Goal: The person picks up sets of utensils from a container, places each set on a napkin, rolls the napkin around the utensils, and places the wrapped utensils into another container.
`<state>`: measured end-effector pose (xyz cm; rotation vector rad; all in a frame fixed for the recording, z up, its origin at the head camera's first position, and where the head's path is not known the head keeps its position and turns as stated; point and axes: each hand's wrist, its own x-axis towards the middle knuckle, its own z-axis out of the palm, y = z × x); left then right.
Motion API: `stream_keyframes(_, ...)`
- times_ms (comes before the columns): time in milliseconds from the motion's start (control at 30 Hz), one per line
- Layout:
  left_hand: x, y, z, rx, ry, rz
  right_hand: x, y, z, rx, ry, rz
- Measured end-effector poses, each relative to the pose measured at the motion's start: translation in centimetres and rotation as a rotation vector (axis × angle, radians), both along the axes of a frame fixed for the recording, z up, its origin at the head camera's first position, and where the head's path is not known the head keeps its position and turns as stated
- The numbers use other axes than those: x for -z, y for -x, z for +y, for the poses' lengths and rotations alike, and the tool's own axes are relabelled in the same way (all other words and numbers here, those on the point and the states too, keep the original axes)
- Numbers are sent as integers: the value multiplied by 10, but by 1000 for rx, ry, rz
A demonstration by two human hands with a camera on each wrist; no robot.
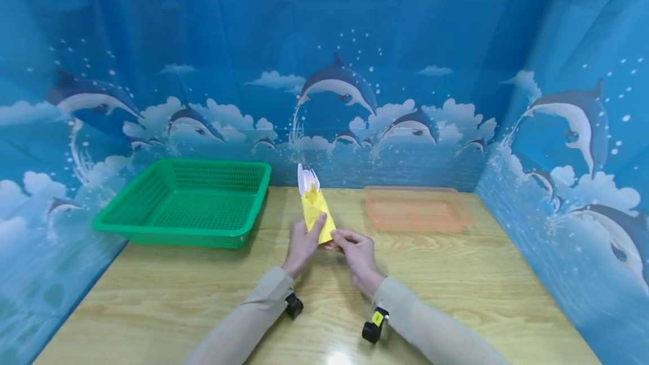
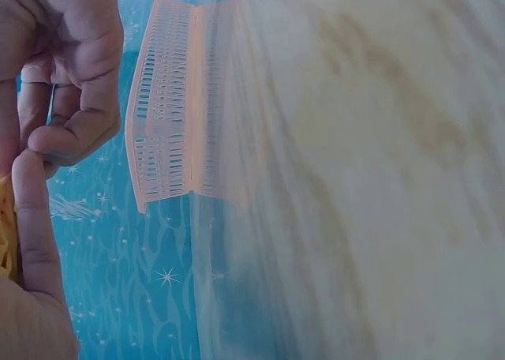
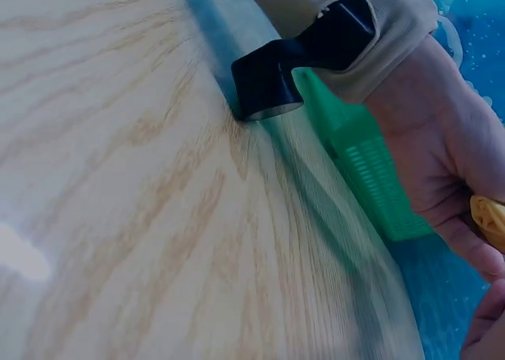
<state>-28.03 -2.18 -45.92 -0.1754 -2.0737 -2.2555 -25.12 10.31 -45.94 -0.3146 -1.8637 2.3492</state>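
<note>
A yellow napkin [image 1: 314,206] is wrapped round pale plastic cutlery [image 1: 306,178], with a fork's tines and a rounded piece showing at the top. My left hand [image 1: 303,243] grips the wrapped bundle, its thumb lying across the front. At the lower right corner of the napkin, my right hand [image 1: 360,253] pinches the edge between thumb and fingers. The right wrist view shows the folded bottom end of the yellow napkin [image 3: 491,220] in the left hand [image 3: 442,139]. Only a sliver of yellow appears in the left wrist view.
On the left of the wooden table [image 1: 324,320] stands a green plastic basket [image 1: 177,235] with perforated walls. A shallow orange translucent basket [image 1: 418,225] sits at the back right. A blue dolphin-print curtain [image 1: 324,16] encloses the back and sides.
</note>
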Motion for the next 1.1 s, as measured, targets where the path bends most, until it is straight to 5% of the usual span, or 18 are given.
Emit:
stream_keyframes(233,3,-1,-3,43,-20,-8,0,-2,3,-44,-43,-32)
stream_keyframes(433,-5,-2,-10,92,-30,-54,-6,-4,8,-86,-145,-58)
stream_keyframes(867,-65,-6,-55,8,223,3,-27,1,33,-275,-353,-1)
stream_keyframes(1100,-93,-5,-90,-29,355,-30,-34,8,49,-268,-669,135)
